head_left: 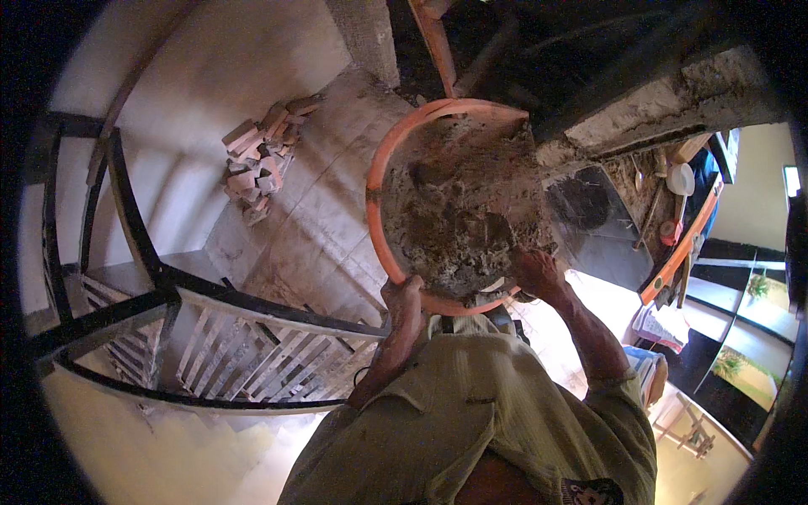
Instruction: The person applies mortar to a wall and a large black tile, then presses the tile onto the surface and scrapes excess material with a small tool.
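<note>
A round orange basin [376, 198] is right in front of my body, with lumpy grey-brown mortar [459, 202] spread over its inside. My left hand [404, 296] is closed around the near left part of its rim. On the near right, my right hand [537, 271] has its fingers curled at the basin's edge, against the mortar. Some of those fingertips are hidden. Along the right side the rim does not show, and mortar reaches up to a dark sheet [593, 215].
Broken bricks [257, 164] are heaped by the left wall. A black railing [244, 299] runs beside stairs at lower left. A rough concrete beam [665, 109] crosses at upper right. An orange post [436, 46] stands beyond the basin. Tools and a white bowl [680, 179] lie right.
</note>
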Demonstrator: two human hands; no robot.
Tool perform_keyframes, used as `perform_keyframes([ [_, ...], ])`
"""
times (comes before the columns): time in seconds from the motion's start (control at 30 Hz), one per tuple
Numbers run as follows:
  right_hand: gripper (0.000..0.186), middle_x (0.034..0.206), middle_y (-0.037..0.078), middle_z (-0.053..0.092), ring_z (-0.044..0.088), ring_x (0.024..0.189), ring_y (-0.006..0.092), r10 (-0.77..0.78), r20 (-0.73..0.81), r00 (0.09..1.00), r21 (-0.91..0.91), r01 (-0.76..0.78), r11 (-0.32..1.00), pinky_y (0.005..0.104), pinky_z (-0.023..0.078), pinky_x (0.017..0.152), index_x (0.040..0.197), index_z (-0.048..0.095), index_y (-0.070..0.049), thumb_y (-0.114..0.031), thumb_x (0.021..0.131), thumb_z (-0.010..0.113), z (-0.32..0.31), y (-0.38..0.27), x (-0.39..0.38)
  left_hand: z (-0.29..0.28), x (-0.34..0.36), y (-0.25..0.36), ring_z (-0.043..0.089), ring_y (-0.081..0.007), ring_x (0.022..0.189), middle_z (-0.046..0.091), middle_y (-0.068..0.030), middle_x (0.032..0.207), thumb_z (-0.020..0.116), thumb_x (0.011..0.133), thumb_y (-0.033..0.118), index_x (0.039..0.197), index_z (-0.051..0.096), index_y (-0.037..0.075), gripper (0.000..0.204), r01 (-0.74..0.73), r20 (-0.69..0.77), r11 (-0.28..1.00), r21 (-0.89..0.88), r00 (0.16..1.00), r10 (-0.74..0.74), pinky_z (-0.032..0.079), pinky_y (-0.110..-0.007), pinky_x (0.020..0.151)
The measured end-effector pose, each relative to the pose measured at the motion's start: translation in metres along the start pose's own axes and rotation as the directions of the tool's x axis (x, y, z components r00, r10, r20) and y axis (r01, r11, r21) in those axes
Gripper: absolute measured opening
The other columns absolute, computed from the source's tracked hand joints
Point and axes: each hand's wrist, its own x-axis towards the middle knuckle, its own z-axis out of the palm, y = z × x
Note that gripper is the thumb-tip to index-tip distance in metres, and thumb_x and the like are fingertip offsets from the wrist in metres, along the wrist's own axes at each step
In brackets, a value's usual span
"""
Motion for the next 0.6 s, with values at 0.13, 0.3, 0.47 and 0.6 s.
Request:
perform_keyframes([
  [0.13, 0.054, 0.100, 0.018, 0.057, 0.059, 0.089, 0.0375, -0.035, 0.042, 0.999, 0.133, 0.029, 0.991, 0.0492, 0.048, 0.074, 0.129, 0.046, -0.009, -0.022, 0.079, 0.064, -0.017, -0.023, 0.010, -0.002, -0.004, 0.022, 0.050, -0.0182, 0.061, 0.054, -0.0053, 0.070, 0.066, 0.068, 0.007, 0.076, 0.055, -0.002, 0.016, 0.002, 0.035, 0.999, 0.035, 0.999, -0.003, 0.041, -0.035, 0.060],
  [0.3, 0.044, 0.106, 0.022, 0.056, 0.062, 0.086, 0.0389, 0.113, -0.127, 0.986, -0.083, -0.124, 0.989, 0.0494, 0.049, 0.070, 0.122, 0.050, -0.004, -0.015, 0.081, 0.061, -0.048, -0.057, 0.048, -0.006, 0.007, 0.016, 0.050, -0.0184, 0.062, 0.052, -0.0049, 0.069, 0.063, 0.070, 0.006, 0.077, 0.054, -0.002, 0.014, -0.011, 0.056, 0.997, 0.076, 0.998, 0.006, 0.041, -0.036, 0.061],
  [0.47, 0.038, 0.103, 0.020, 0.052, 0.059, 0.087, 0.0369, -0.270, -0.287, 0.919, -0.520, 0.088, 0.850, 0.0466, 0.048, 0.069, 0.120, 0.047, -0.003, -0.010, 0.083, 0.053, -0.027, -0.060, 0.046, 0.006, -0.001, 0.037, 0.050, -0.0185, 0.062, 0.051, -0.0040, 0.069, 0.063, 0.071, 0.004, 0.076, 0.053, -0.001, 0.012, -0.005, 0.044, 0.999, 0.051, 0.999, 0.003, 0.041, -0.036, 0.061],
  [0.6, 0.039, 0.096, 0.017, 0.052, 0.059, 0.083, 0.0338, -0.030, -0.041, 0.999, -0.353, 0.014, 0.936, 0.0453, 0.049, 0.067, 0.120, 0.047, -0.002, -0.008, 0.081, 0.053, -0.035, -0.077, 0.045, 0.001, 0.008, 0.023, 0.049, -0.0180, 0.061, 0.050, -0.0030, 0.068, 0.065, 0.071, 0.005, 0.076, 0.052, -0.001, 0.014, 0.039, 0.075, 0.999, 0.021, 0.996, -0.040, 0.041, -0.036, 0.059],
])
